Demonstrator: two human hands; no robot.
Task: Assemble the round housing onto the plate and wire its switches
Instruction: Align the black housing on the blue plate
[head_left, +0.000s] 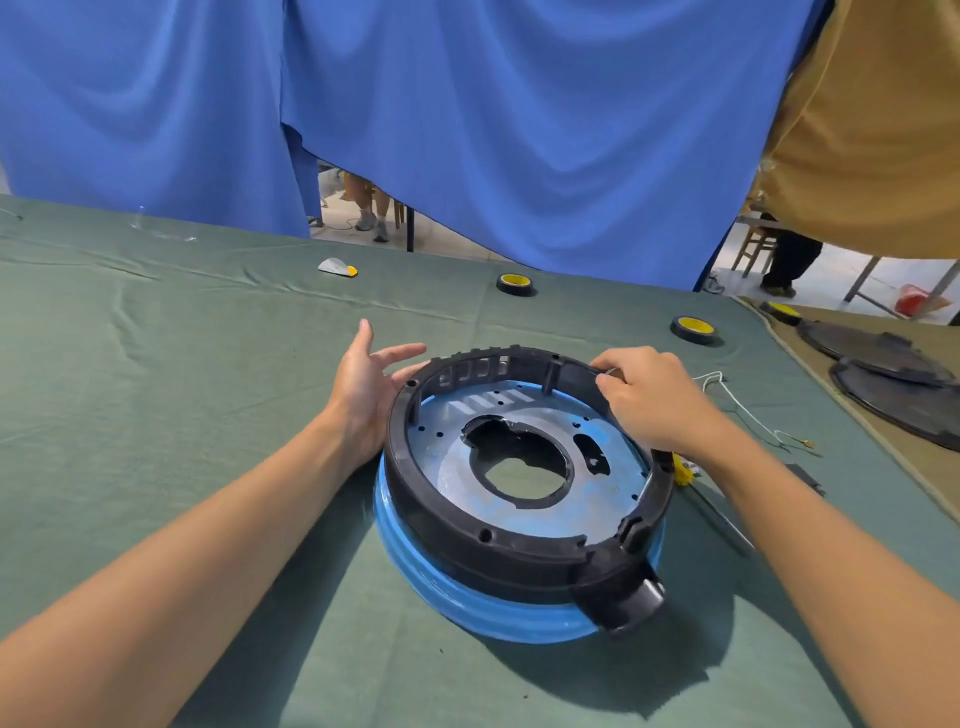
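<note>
Housing (452, 535) sits on plate (597, 499); left hand (363, 384) lies open against its rim, right hand (649, 395) pinches the far rim. Uneven pushing could slide it off alignment.

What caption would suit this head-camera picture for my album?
Left hand steadies the black housing on its plate while the right hand grips the far rim, over green cloth.
</note>
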